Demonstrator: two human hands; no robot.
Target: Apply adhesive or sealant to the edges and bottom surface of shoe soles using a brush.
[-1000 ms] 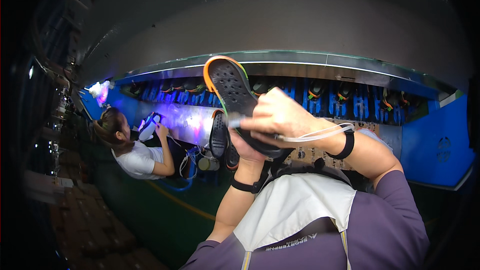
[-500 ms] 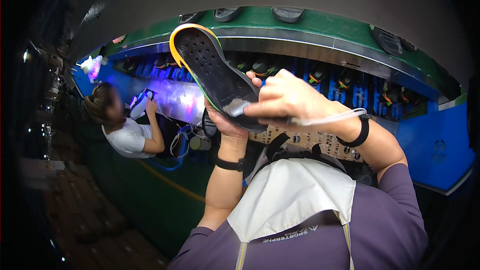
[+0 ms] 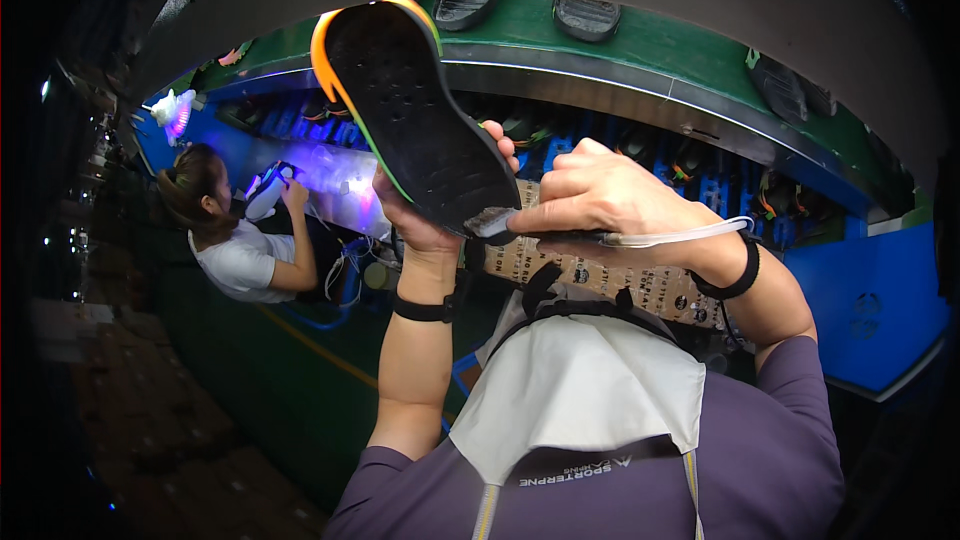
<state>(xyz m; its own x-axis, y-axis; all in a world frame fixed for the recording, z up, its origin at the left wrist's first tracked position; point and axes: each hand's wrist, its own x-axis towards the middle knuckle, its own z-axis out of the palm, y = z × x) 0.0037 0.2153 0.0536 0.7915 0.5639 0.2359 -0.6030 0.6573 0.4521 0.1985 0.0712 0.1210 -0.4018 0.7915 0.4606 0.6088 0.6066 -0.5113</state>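
My left hand [image 3: 425, 225] grips a black shoe sole [image 3: 405, 115] with an orange and green rim and holds it up with its underside facing me. My right hand [image 3: 600, 198] is closed on a small brush [image 3: 493, 224] with a pale handle. The bristles touch the sole's lower end, just beside my left fingers. A black band sits on each wrist. A white apron [image 3: 580, 390] over a purple shirt fills the lower middle of the view.
A green conveyor [image 3: 660, 40] with several black soles [image 3: 585, 15] curves overhead. Blue racks [image 3: 700, 180] with shoe parts run behind my hands. At the left a co-worker in a white shirt [image 3: 240, 255] handles a shoe under purple light. A printed cardboard box [image 3: 610, 280] lies below my right hand.
The sole has risen and swung left in the view, with both hands following. The brush stays at the sole's lower end. More of the green conveyor now shows.
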